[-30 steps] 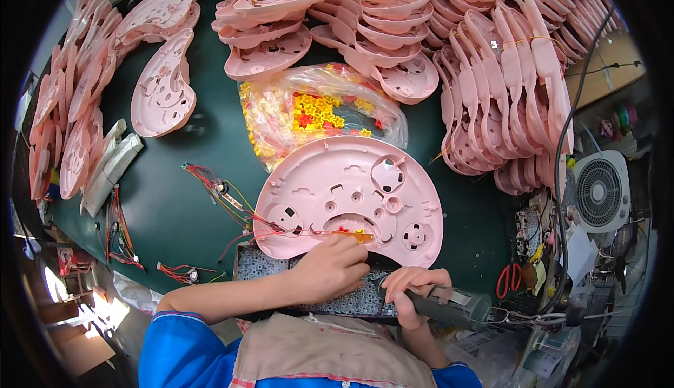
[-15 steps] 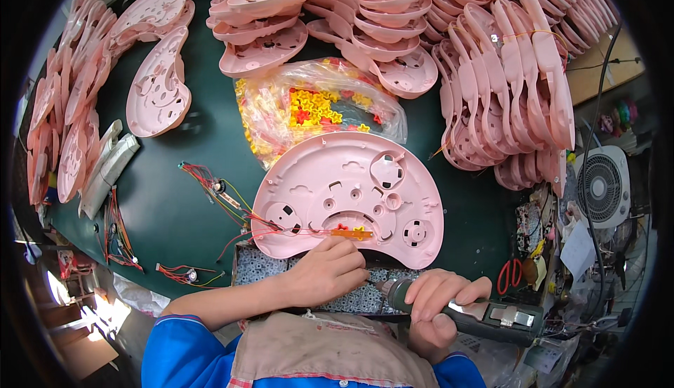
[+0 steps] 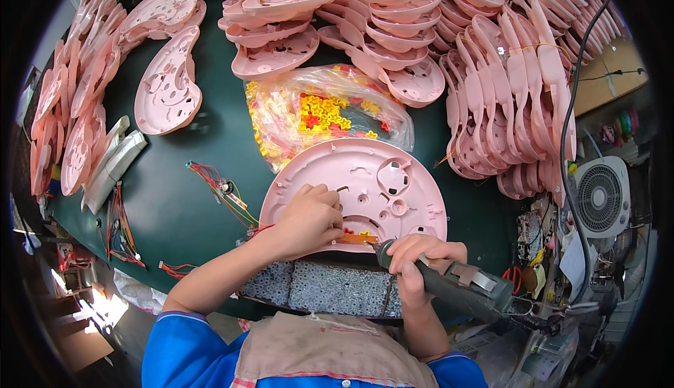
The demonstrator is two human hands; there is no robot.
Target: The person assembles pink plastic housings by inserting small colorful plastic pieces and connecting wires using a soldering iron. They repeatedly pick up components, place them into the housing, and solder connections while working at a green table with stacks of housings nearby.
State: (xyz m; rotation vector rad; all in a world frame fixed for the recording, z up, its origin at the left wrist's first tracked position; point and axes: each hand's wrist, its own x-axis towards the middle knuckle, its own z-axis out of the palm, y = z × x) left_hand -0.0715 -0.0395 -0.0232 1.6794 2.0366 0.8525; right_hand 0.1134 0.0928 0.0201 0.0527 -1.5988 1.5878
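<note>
A pink kidney-shaped plastic shell (image 3: 421,198) lies in front of me, its inside facing up. A narrow orange-brown strip (image 3: 357,239) sits in the curved recess at its near edge, with small red and yellow star pieces (image 3: 365,233) beside it. My left hand (image 3: 309,219) rests over the shell's left part, fingers curled down at the strip's left end; whatever the fingertips pinch is hidden. My right hand (image 3: 421,261) grips a dark green power screwdriver (image 3: 467,286), its tip at the strip's right end. Whether the tip touches a screw is too small to tell.
Beyond the shell lies a clear bag (image 3: 323,110) of yellow and red stars. Stacks of pink shells (image 3: 505,100) line the table's far and side edges. A tray of small metal parts (image 3: 340,286) sits nearest me. Wire bundles (image 3: 225,190) lie left; red scissors (image 3: 516,278) and a fan (image 3: 601,197) are right.
My left hand has moved up and left onto the shell from below the strip. The screwdriver has moved forward and left, bringing its tip to the strip.
</note>
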